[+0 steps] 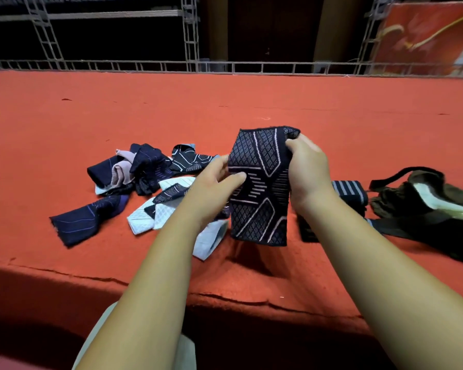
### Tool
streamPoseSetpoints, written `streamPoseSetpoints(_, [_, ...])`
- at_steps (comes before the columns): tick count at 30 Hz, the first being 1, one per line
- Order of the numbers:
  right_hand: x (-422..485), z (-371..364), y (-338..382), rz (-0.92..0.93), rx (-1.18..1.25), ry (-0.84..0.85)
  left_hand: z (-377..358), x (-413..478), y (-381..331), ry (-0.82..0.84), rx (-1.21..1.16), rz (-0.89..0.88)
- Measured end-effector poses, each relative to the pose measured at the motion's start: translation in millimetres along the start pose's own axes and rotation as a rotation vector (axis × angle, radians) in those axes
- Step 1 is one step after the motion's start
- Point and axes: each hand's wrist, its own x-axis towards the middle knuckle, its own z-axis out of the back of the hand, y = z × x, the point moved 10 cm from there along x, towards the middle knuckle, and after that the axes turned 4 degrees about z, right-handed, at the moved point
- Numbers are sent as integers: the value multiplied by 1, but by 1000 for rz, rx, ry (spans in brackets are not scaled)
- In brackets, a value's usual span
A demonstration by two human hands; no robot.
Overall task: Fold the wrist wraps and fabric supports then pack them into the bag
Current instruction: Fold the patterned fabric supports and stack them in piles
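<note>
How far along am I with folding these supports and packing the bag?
Done: little shows; one dark striped wrap lies beside the olive fabric bag. In hand: left hand and right hand hold up a navy patterned knit support. Left: the jumbled navy and white supports on the red tabletop, not yet packed.

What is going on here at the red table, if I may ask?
A person is working through fabric supports on the red table. Both hands hold one dark patterned support upright above it. The left hand pinches its left edge and the right hand grips its upper right edge. A loose pile of supports lies to the left. On the right, a striped wrap lies beside the dark bag.
</note>
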Motion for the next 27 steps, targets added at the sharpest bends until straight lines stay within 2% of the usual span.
streamPoseSetpoints(3, [-5,24,10,18,-106,-2,-7,7,-14,-64,-95,-18])
streamPoseSetpoints(7, [-17,57,18,87,-130,-20,-34,14,-2,-8,-125,24])
streamPoseSetpoints(13, [-34,88,-29,40,-268,199,-56,15,16,-30,-247,67])
streamPoseSetpoints(15, [-36,94,-41,31,-269,211,-56,18,22,-53,-266,70])
streamPoseSetpoints(23, [-26,98,-70,-33,-294,239,-51,20,34,-57,-86,51])
streamPoseSetpoints(27, [-24,97,-73,-32,-220,266,-53,18,39,-16,-102,68])
